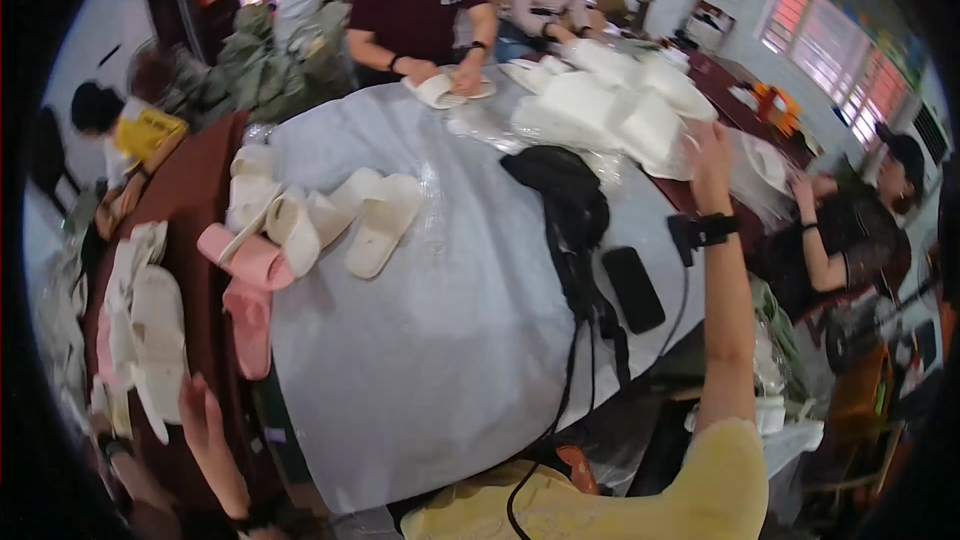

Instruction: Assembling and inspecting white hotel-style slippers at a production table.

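Observation:
My right hand [711,158] reaches out at the far right with fingers stretched, beside the edge of a pile of white slippers [590,105] with clear plastic wrap. Whether it touches the pile I cannot tell. Low on the left, my left hand [203,418] is raised with straight fingers and holds nothing. It is close to a white slipper [158,325] in a stack on a dark red surface. A pink slipper [250,328] lies farther along, below a pink one [255,258] among several cream slippers [385,225].
A black bag [560,200] with straps and a black phone [633,290] lie on the white-covered table [420,380]. Across it, a person in dark red handles a white slipper [437,90]. Others sit left, behind and right. Another arm [135,480] enters at lower left.

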A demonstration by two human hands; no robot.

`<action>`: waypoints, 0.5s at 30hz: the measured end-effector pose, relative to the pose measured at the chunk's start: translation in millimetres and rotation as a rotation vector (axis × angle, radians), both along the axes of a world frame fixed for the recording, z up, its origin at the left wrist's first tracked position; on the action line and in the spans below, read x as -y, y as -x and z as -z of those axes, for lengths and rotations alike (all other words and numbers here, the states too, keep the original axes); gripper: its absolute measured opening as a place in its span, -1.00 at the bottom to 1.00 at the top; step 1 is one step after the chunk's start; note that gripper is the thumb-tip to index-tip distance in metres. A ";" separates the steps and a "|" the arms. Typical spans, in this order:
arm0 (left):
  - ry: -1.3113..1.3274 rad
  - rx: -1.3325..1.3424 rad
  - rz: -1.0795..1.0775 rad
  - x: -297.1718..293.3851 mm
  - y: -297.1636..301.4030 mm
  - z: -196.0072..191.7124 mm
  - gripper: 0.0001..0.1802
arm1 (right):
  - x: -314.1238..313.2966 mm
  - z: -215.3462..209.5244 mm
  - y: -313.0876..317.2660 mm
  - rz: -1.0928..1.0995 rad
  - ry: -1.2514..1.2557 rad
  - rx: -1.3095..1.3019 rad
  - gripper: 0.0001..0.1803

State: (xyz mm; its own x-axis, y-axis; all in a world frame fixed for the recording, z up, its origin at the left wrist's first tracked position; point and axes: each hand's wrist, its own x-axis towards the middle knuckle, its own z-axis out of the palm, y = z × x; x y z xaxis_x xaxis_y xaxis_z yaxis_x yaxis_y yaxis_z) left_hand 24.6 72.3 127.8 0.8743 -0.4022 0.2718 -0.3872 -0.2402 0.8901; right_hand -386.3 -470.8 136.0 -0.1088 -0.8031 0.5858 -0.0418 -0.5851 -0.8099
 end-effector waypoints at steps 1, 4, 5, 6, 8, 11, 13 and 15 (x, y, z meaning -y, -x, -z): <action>0.085 -0.024 0.000 5.0 -1.0 -5.5 -0.47 | 19.1 6.8 15.0 0.103 -0.226 0.064 -0.73; 0.153 0.028 -0.103 -14.0 -19.0 -8.9 -0.45 | -2.7 51.7 -5.8 -0.061 -0.279 -0.115 -0.56; 0.137 0.049 -0.144 -25.7 -22.9 -7.5 -0.43 | -24.4 55.3 -22.8 -0.245 -0.418 -0.146 -0.58; 0.200 0.033 -0.188 -32.7 -28.7 -5.1 -0.40 | -56.8 57.8 -35.2 -0.317 -0.408 -0.269 -0.65; 0.364 -0.015 -0.196 -25.8 -47.1 -9.1 -0.35 | -126.2 50.7 -42.5 -0.389 -0.484 -0.230 -0.67; 0.571 -0.120 -0.228 -36.1 -92.7 -15.2 -0.37 | -186.7 45.3 -54.7 -0.559 -0.603 -0.289 -0.72; 0.635 -0.176 -0.204 -56.9 -130.2 -16.6 -0.36 | -208.1 48.0 -70.1 -0.690 -0.609 -0.318 -0.70; 0.542 -0.298 -0.306 -58.7 -156.8 -23.9 -0.36 | -212.6 49.3 -86.2 -0.797 -0.597 -0.328 -0.71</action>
